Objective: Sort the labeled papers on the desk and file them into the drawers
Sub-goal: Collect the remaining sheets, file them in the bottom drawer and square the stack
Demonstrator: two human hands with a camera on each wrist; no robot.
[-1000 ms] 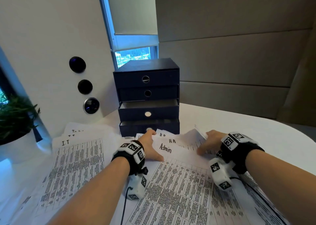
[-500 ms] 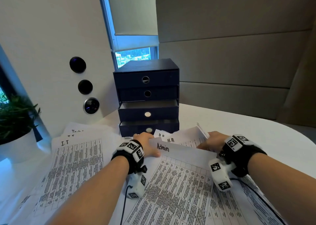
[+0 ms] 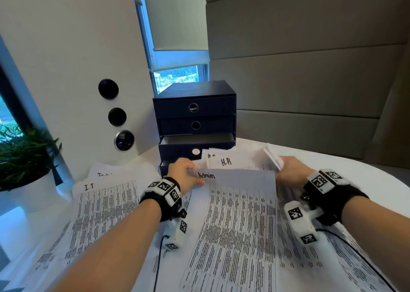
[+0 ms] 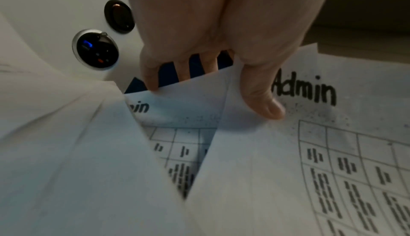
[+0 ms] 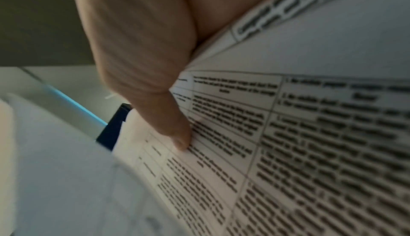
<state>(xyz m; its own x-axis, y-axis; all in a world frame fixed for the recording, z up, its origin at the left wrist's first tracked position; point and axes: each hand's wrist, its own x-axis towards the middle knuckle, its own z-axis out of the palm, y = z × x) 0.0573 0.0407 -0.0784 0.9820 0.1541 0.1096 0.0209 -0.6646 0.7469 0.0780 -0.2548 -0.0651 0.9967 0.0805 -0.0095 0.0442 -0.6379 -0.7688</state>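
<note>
Head view: both hands point(image 3: 185, 173) have lifted Admin sheet point(image 3: 239, 203).

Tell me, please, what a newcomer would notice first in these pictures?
Probably the printed sheet marked Admin, front and centre on the desk, pinched at its top left corner by the left hand while the right hand grips papers at its right edge. Behind them stands a dark drawer unit, its third drawer pulled open.

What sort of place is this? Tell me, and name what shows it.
Most likely an office or meeting room. A white desk is strewn with printed sheets labelled Admin, H.R and I.T, a dark blue drawer unit stands behind them, and the wall is padded.
</note>
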